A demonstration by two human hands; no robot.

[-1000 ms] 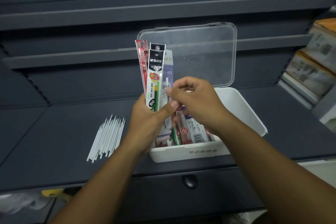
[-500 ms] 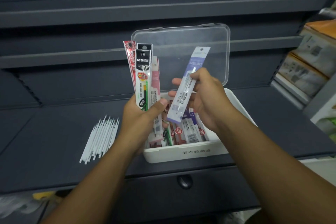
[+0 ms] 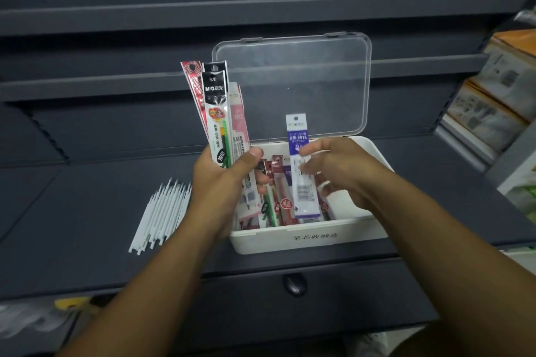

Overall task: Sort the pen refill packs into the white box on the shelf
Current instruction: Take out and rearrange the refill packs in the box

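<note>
The purple refill pack point(image 3: 300, 165) stands upright with its lower end among the packs already in the white box point(image 3: 313, 236), pinched at mid-length by the right hand point(image 3: 342, 174). Just left, the left hand point(image 3: 220, 182) grips a fan of refill packs point(image 3: 216, 107) by their lower halves, beside the open clear lid point(image 3: 293, 81). Loose white refills point(image 3: 162, 211) lie on the dark shelf point(image 3: 87, 182).

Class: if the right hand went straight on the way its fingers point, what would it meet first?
Holding the purple pack, it would likely meet the left hand, which grips a bunch of refill packs; depth is unclear.
</note>
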